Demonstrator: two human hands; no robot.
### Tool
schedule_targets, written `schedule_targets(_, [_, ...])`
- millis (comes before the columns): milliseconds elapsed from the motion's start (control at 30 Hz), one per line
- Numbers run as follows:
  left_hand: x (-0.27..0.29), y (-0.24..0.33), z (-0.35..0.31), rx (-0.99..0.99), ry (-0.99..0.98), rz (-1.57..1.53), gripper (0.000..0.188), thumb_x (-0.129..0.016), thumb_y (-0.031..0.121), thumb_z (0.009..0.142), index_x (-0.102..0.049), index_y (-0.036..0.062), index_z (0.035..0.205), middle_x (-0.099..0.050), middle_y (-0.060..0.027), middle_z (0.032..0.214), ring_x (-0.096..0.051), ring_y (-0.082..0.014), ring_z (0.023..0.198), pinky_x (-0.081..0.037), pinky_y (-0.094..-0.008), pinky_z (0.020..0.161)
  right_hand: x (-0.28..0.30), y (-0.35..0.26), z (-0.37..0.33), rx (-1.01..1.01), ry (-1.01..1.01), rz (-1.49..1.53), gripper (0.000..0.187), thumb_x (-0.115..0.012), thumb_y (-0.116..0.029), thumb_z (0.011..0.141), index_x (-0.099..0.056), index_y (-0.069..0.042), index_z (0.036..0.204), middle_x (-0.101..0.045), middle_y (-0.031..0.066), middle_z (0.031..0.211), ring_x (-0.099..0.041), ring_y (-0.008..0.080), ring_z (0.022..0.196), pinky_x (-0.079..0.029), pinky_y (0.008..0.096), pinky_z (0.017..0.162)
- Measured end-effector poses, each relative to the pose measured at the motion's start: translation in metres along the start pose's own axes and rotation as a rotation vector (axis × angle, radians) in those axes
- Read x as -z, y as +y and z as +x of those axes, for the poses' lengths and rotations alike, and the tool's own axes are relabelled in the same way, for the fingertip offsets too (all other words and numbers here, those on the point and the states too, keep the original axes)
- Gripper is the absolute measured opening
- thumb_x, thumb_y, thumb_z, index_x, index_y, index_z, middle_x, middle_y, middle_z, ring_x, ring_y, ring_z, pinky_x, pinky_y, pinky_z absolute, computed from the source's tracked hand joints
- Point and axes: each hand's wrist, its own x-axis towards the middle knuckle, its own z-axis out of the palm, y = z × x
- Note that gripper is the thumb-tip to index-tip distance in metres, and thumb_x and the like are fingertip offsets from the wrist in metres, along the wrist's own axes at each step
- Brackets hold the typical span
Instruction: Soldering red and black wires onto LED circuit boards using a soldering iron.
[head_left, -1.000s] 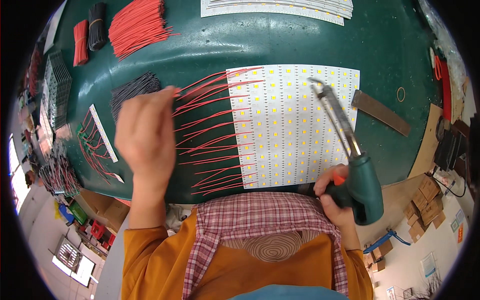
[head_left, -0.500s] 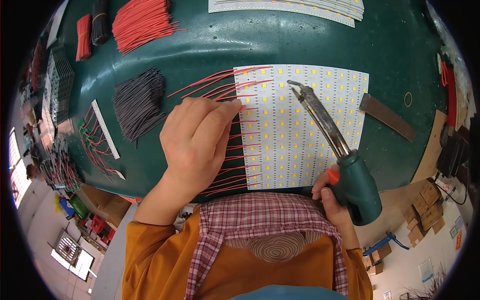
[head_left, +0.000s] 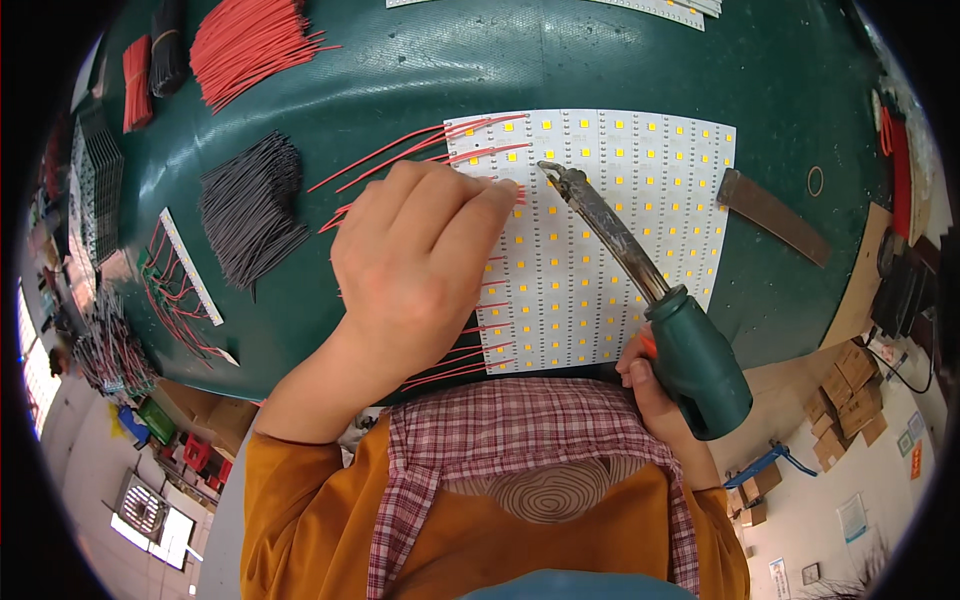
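The white LED board (head_left: 580,275) lies on the worktop (head_left: 790,120), red wires (head_left: 490,153) crossing its left edge. There the left hand (head_left: 415,245) has its grip pinched nearly closed, seemingly on a red wire, best held steady. The right hand (head_left: 650,385) wraps its grip round the soldering gun's (head_left: 700,365) handle; the tip, near those fingertips, wants care.

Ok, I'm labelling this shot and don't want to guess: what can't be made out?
All in the head view:
Whether the left hand pinches anything: its own fingers hide that.
Some red wires: partly covered by that hand.
Part of the right hand: behind the soldering iron.
Whether the iron's tip touches the white board: one angle can't settle it.
Stacked boards: cut off by the upper edge.
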Motion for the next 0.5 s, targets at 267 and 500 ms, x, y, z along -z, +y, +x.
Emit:
schedule_targets(267, [-0.0099, -0.0001, 0.0020, -0.060, -0.014, 0.071, 0.028, -0.075, -0.004, 0.066, -0.073, 0.0042, 0.093, -0.064, -0.0026, 0.081, -0.064, -0.0191, 0.075, -0.051, -0.0302, 0.060, 0.0016, -0.0048, -0.0073, -0.087, 0.023, 0.000, 0.029, -0.072, -0.004, 0.076, -0.069, -0.007, 0.104, -0.069, 0.0051, 0.086, -0.069, 0.0196, 0.077, -0.055, 0.0308, 0.069])
schedule_targets(500, [-0.0104, 0.0027, 0.0015, -0.044, -0.022, 0.103, 0.029, -0.074, -0.005, 0.067, -0.073, 0.0045, 0.094, -0.064, -0.0018, 0.081, -0.063, -0.0188, 0.076, -0.052, -0.0298, 0.061, 0.0036, 0.0015, -0.0075, 0.066, -0.027, -0.058, 0.018, -0.064, -0.019, 0.094, -0.056, -0.005, 0.103, -0.061, 0.0036, 0.080, -0.054, 0.0096, 0.067, -0.047, 0.0260, 0.064])
